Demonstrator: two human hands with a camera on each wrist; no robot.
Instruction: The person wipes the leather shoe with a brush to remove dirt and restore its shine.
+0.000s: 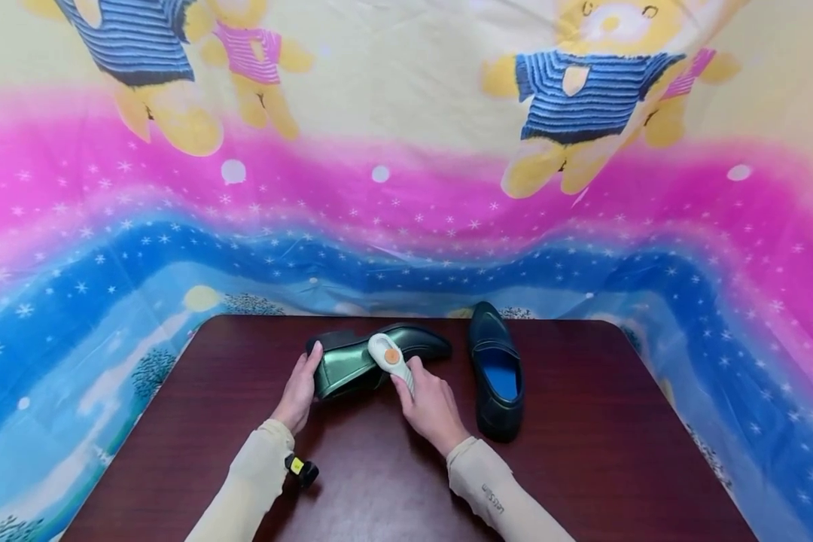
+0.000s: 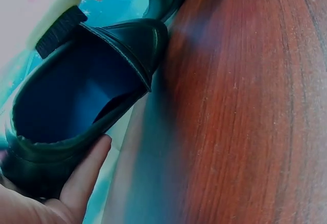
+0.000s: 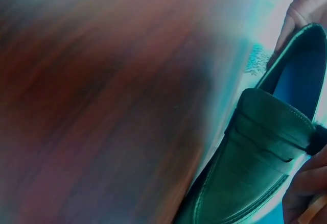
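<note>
A dark green-black leather loafer [image 1: 344, 369] is tipped on its side above the far part of the table, toe to the right. My left hand [image 1: 298, 393] grips it by the heel, with the thumb along its side in the left wrist view. In my right hand [image 1: 433, 406] is a pale-handled shoe brush [image 1: 382, 349] with an orange spot. Its black bristles [image 2: 61, 30] touch the loafer near the opening. The right wrist view shows the loafer's strap and upper [image 3: 250, 152], with only a bit of bristle beside it.
A matching loafer [image 1: 491, 339] with a blue insole stands upright on the table, right of my right hand. The dark red-brown wooden table [image 1: 583, 467] has rounded far corners. A patterned cloth with teddy bears [image 1: 406, 196] hangs behind and around it.
</note>
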